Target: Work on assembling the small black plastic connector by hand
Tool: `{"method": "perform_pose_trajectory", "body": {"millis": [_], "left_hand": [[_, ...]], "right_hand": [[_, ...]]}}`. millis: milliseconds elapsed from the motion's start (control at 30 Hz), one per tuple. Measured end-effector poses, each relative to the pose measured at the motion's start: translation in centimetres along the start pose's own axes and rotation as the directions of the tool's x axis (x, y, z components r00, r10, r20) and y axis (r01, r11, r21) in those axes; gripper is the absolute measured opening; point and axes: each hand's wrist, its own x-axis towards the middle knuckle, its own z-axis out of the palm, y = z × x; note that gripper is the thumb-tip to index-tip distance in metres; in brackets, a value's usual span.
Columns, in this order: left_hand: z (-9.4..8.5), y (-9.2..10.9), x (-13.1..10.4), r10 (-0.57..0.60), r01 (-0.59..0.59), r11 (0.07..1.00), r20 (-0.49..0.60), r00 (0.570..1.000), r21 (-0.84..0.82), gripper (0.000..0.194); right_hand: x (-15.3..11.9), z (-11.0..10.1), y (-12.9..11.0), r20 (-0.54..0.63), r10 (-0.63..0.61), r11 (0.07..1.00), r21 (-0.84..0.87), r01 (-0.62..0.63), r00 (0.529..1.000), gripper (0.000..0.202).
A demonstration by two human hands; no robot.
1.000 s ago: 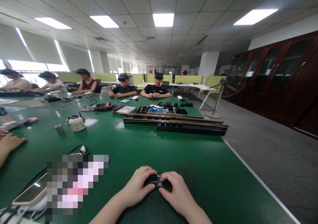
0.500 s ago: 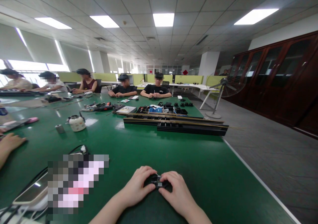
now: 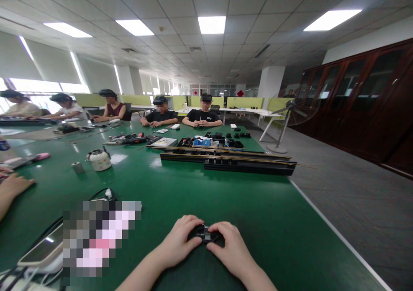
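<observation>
A small black part (image 3: 205, 234) with a shiny metallic piece lies between my hands, low over the green table (image 3: 180, 196) near its front edge. My left hand (image 3: 181, 242) grips its left side between thumb and fingers. On the right side, my right hand (image 3: 231, 249) holds it with thumb and index finger. The fingers cover much of the part, so its exact shape is hard to tell.
Long black rails (image 3: 250, 167) with thin brass-coloured rods lie across the table ahead. To the left are a white pot (image 3: 100, 160), a grey cylinder (image 3: 77, 167), a phone (image 3: 43, 244) with cables, and another person's hand (image 3: 16, 185). Several people sit beyond.
Both hands stay in almost the same place around the black part. My right thumb and fingers have shifted very slightly to the right.
</observation>
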Motion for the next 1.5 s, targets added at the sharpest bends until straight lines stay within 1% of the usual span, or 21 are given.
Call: {"method": "perform_pose_trajectory", "body": {"millis": [100,333,667,1233,1500], "left_hand": [[0.10,-0.10,0.03,-0.001,0.001,1.000,0.004,1.000,0.005,0.033],[0.02,-0.05,-0.12,-0.012,0.012,1.000,0.004,1.000,0.000,0.036],[0.32,-0.34,0.02,-0.013,0.013,1.000,-0.016,1.000,0.001,0.034],[0.07,0.01,0.14,-0.032,0.032,0.999,-0.020,0.999,-0.015,0.030],[0.09,-0.04,0.04,-0.039,0.039,0.999,-0.025,0.999,-0.018,0.032]], "right_hand": [[-0.05,-0.12,0.00,0.005,0.011,1.000,0.007,-0.011,1.000,0.027],[-0.08,-0.16,0.02,0.004,0.023,1.000,0.015,-0.023,1.000,0.030],[-0.01,-0.12,0.10,-0.006,0.047,0.999,0.021,-0.047,0.999,0.028],[0.01,-0.02,0.44,-0.017,0.031,0.999,0.015,-0.031,0.999,0.025],[0.00,-0.06,0.50,-0.018,0.032,0.999,0.024,-0.031,0.999,0.023]]}}
